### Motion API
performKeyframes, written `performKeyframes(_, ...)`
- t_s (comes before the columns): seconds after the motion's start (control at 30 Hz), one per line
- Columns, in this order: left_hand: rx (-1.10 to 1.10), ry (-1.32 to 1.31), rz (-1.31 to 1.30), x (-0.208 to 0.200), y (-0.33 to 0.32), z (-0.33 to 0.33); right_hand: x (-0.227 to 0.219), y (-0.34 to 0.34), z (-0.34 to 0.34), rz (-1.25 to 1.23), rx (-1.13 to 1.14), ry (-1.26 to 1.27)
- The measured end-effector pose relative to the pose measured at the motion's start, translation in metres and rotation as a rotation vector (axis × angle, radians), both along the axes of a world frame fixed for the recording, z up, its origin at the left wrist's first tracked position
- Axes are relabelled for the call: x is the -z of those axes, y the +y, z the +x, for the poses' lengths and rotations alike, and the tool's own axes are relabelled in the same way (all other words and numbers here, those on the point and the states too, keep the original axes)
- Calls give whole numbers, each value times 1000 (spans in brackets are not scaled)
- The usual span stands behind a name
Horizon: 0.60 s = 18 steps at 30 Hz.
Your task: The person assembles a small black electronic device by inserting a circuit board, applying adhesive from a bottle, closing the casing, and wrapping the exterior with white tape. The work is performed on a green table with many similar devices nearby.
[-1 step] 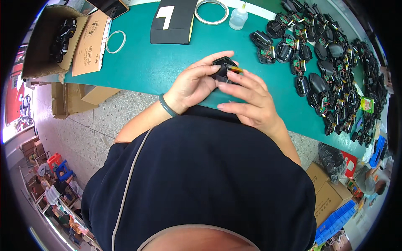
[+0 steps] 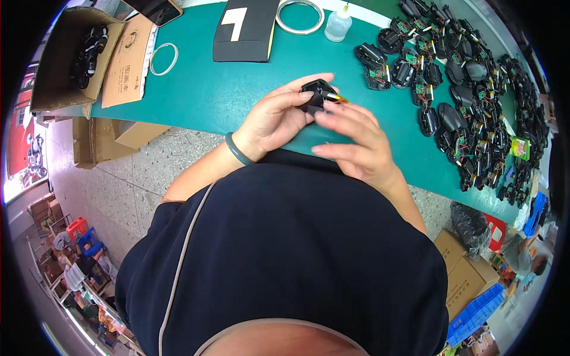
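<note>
My left hand (image 2: 279, 118) is closed round a small black plastic housing (image 2: 316, 95) above the near part of the green table. Its thumb presses on the housing's near left side. Out of the housing's right side stick thin wires (image 2: 339, 99), partly yellow and red. My right hand (image 2: 362, 139) is at the right of the housing, thumb and fingers apart. Its upper fingertips are at the wires and the housing's near edge, slightly blurred; whether they touch is hard to tell.
Many black mouse-like shells (image 2: 451, 118) with green boards cover the table's right side. Behind my hands are a black folder (image 2: 243, 44), a metal ring (image 2: 279, 18) and a clear bottle (image 2: 338, 26). At left stand a white ring (image 2: 154, 62) and an open carton (image 2: 50, 77).
My right hand's fingers have shifted slightly, drawing a little away from the housing, and more of the wires shows. My left hand stays in place with the housing.
</note>
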<state>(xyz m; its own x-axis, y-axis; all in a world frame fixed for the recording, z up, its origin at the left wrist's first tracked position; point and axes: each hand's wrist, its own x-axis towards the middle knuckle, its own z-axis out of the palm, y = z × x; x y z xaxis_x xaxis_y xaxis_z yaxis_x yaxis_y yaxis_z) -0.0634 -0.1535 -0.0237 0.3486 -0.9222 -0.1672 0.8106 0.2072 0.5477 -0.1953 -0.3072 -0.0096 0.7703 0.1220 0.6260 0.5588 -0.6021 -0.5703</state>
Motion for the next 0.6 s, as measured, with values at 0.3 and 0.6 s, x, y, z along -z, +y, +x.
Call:
performKeyframes(0.3, -26, -871, 310, -6, 10, 5, 7, -7, 9, 392, 252, 96)
performKeyframes(0.6, -123, -483, 285, -7, 16, 5, -1, 3, 24, -47, 104, 16)
